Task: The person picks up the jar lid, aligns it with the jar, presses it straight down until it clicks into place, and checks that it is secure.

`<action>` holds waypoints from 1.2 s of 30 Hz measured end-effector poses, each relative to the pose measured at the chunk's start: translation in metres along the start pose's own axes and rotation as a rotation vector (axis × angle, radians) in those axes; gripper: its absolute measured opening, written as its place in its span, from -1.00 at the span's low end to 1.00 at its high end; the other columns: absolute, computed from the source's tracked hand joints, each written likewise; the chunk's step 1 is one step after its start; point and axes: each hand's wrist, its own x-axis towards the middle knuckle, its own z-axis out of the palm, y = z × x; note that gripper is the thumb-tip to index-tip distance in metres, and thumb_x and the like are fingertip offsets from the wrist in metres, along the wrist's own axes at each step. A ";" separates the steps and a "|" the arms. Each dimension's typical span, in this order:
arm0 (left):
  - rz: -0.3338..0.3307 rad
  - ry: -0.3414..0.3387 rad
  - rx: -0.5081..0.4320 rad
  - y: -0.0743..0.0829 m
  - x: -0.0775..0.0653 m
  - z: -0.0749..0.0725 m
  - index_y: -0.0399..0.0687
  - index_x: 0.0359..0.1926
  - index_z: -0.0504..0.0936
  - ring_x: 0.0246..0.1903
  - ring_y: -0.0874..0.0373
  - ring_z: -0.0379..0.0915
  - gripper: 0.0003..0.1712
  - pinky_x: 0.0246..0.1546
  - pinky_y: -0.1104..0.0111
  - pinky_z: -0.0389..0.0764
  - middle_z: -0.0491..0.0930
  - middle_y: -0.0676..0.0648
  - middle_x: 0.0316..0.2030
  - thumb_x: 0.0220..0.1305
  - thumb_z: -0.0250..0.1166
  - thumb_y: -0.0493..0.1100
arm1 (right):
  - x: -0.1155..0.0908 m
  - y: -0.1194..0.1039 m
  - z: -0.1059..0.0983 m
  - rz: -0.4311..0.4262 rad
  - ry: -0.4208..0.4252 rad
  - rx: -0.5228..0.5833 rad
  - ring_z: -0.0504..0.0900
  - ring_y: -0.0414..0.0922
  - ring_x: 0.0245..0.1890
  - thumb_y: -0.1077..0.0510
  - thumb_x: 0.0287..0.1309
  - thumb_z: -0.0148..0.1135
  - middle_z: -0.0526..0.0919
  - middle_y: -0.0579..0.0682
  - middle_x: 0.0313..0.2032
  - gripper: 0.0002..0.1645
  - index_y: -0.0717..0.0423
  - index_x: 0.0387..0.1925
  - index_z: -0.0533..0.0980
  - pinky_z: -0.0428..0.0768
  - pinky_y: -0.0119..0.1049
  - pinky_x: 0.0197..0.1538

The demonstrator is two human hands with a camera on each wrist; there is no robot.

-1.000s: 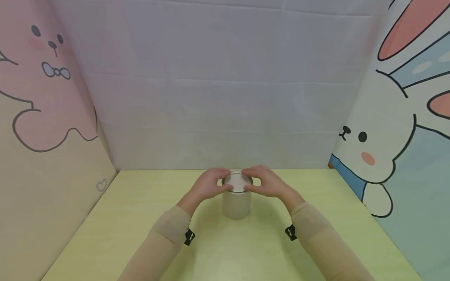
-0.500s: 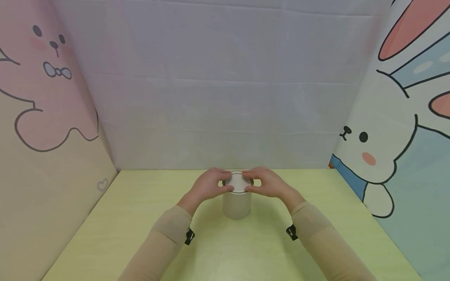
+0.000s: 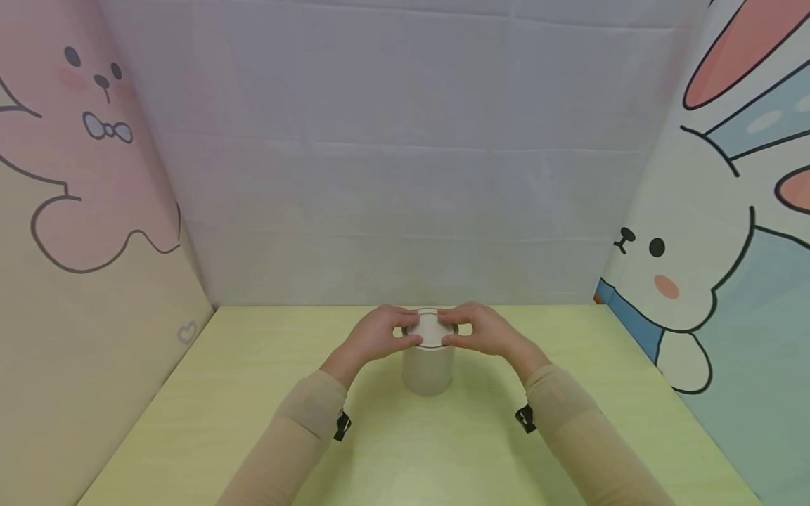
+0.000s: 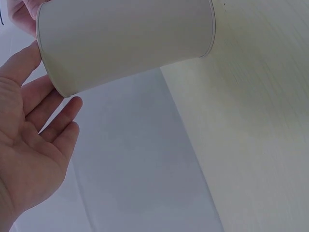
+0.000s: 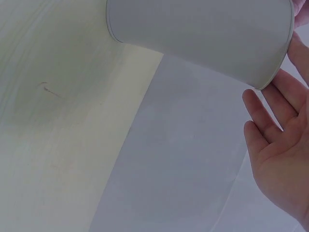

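Observation:
An off-white round canister (image 3: 427, 374) stands upright on the table, with a pale lid (image 3: 430, 329) on its top. My left hand (image 3: 376, 333) grips the lid's edge from the left, thumb at the near side and forefinger at the far side. From the right, my right hand (image 3: 486, 330) holds the edge in a mirrored way. In the left wrist view the plain side of the canister (image 4: 125, 43) shows, fingertips right at its rim and the outer fingers loose. The right wrist view has the same canister (image 5: 198, 36) with fingers along the rim; the lid's top is hidden there.
The pale yellow table (image 3: 285, 351) ends at a whitish cloth backdrop (image 3: 405, 154) close behind the canister. A panel with a pink cartoon animal (image 3: 88, 211) borders the left side, and a cartoon rabbit panel (image 3: 683, 253) the right.
Both hands stay at the lid's edge and the canister keeps its place. The whole head view has drifted very slightly.

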 end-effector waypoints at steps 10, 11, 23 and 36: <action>0.038 -0.001 0.028 0.000 -0.001 -0.001 -0.18 0.21 0.60 0.11 -0.08 0.52 -0.45 0.15 0.09 0.50 0.59 -0.16 0.14 0.31 0.36 0.02 | -0.001 -0.003 -0.002 -0.010 -0.026 -0.089 0.54 0.10 0.10 0.01 0.23 0.37 0.54 0.06 0.23 -0.42 0.20 0.21 0.55 0.50 0.05 0.13; 0.047 -0.002 0.036 0.000 -0.001 -0.001 -0.18 0.20 0.61 0.10 -0.08 0.53 -0.46 0.14 0.10 0.51 0.60 -0.16 0.13 0.31 0.36 0.01 | -0.001 -0.003 -0.002 -0.011 -0.026 -0.101 0.54 0.09 0.09 0.01 0.23 0.37 0.55 0.05 0.23 -0.42 0.20 0.21 0.55 0.51 0.04 0.12; 0.078 -0.040 0.137 0.005 0.003 -0.006 -0.11 0.19 0.63 0.01 -0.02 0.56 -0.51 0.07 0.14 0.55 0.62 -0.11 0.11 0.34 0.32 0.04 | 0.000 -0.009 -0.005 0.009 -0.031 -0.153 0.52 0.05 0.01 0.01 0.28 0.32 0.57 0.01 0.22 -0.47 0.17 0.20 0.56 0.53 0.00 0.03; -0.048 -0.044 0.017 0.002 0.008 -0.004 0.04 0.05 0.73 -0.16 0.13 0.58 -0.54 -0.10 0.23 0.58 0.70 0.06 -0.10 0.19 0.43 0.11 | 0.002 -0.010 -0.002 0.052 -0.013 -0.122 0.52 -0.01 -0.06 -0.02 0.21 0.38 0.59 -0.01 0.19 -0.45 0.13 0.18 0.59 0.53 -0.06 -0.02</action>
